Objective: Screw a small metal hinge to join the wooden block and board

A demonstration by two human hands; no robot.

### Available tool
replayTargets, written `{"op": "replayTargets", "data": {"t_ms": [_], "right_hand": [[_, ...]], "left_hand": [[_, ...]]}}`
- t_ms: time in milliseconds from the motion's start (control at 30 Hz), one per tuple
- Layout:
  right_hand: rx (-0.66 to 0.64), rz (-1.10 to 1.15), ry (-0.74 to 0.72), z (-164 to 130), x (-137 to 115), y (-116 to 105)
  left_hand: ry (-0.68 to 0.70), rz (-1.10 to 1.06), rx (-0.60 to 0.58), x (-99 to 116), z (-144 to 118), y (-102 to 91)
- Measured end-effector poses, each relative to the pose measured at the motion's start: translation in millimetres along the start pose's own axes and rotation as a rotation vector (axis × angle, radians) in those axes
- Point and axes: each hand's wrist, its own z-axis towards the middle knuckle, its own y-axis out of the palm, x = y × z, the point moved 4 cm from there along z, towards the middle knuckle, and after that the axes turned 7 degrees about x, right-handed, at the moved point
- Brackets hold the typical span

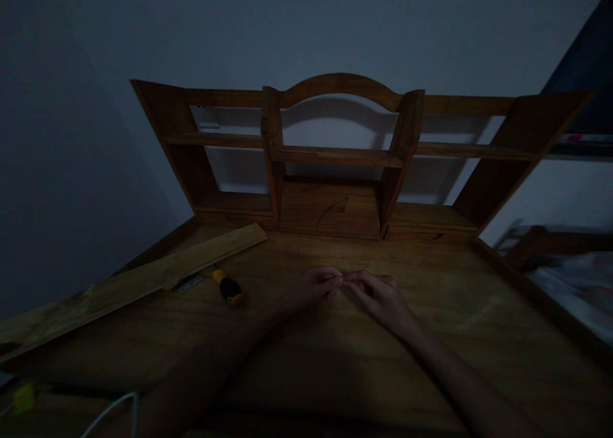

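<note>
Over the middle of the wooden desk (297, 342), my left hand (317, 285) and my right hand (380, 292) meet fingertip to fingertip. Both are closed in a pinch. Whatever lies between the fingertips is too small and dark to make out. Left of my hands, a screwdriver (227, 286) with a yellow and black handle rests on the desk. Its shaft end points toward a long wooden board (191, 259), and a small metal piece (190, 283) lies beside that board.
A wooden shelf unit (335, 157) stands along the back of the desk against the wall. On its centre panel shows a thin dark curved line (330, 211). A pale cable (112, 407) and a yellow object (23, 398) are at the lower left. The room is dim.
</note>
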Motion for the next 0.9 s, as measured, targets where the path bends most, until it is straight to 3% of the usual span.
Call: {"op": "replayTargets", "data": {"t_ms": [367, 900], "right_hand": [[0.013, 0.007, -0.009, 2, -6, -3], [0.009, 0.010, -0.035, 3, -6, -3]], "left_hand": [[0.007, 0.025, 0.008, 8, -3, 0.2], [0.004, 0.001, -0.010, -5, 1, -0.3]]}}
